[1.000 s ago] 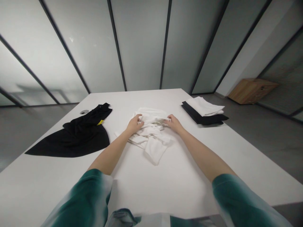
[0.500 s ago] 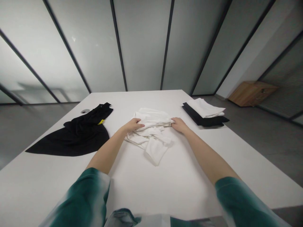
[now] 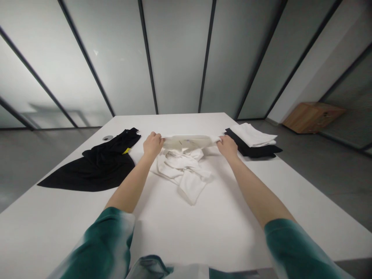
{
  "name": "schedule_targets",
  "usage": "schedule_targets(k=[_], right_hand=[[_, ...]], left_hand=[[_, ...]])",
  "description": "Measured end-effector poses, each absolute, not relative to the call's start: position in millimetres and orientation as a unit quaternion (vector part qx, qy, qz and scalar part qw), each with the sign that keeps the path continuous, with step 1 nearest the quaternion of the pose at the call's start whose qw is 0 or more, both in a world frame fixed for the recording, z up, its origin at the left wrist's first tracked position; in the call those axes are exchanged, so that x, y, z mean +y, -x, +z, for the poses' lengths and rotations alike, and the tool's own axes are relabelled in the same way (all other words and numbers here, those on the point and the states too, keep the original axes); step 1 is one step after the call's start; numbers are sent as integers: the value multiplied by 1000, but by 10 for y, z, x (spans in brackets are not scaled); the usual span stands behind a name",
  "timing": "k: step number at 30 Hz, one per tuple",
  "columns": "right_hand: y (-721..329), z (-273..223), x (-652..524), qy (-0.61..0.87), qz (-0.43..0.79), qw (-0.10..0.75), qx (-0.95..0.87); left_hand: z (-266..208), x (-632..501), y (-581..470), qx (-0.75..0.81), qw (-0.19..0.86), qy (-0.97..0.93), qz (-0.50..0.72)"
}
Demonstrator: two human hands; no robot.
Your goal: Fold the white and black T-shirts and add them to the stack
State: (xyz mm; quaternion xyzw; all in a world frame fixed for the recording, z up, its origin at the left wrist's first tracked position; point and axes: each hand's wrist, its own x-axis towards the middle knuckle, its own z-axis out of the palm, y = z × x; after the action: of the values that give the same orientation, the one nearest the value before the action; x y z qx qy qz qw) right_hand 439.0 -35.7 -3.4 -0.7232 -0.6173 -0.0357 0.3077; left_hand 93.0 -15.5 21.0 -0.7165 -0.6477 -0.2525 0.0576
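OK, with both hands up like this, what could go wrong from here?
Possible risks:
1. The left grip and right grip stretch only the far edge of the white garment; the rest lies bunched on the table, so it might twist or crease.
2. The right grip appears near the folded white cloth and folded black cloth; a sideways swing could nudge that stack.
3. The left arm could brush the crumpled black garment beside it.

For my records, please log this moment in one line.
left hand: grips crumpled white cloth; right hand: same; cloth edge: stretched between hands
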Motion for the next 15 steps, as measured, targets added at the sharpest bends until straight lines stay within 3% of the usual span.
schedule_targets(k=[4,11,13,15], right_hand=[[-4455,136,-372,749,60,284,-595],[-4475,209,-318,599,369,487,-517],[-4470,282,-251,557,373,564,-482],[-4476,396,-123,557,265,637,-463]], left_hand=[[243,-48,-827,-665,-47,698,-263],[252,43,-998,-524,-452,593,-413],[315,63,-1064,-451,-497,577,-465],[429,145,-1118,-394,-478,587,-521]])
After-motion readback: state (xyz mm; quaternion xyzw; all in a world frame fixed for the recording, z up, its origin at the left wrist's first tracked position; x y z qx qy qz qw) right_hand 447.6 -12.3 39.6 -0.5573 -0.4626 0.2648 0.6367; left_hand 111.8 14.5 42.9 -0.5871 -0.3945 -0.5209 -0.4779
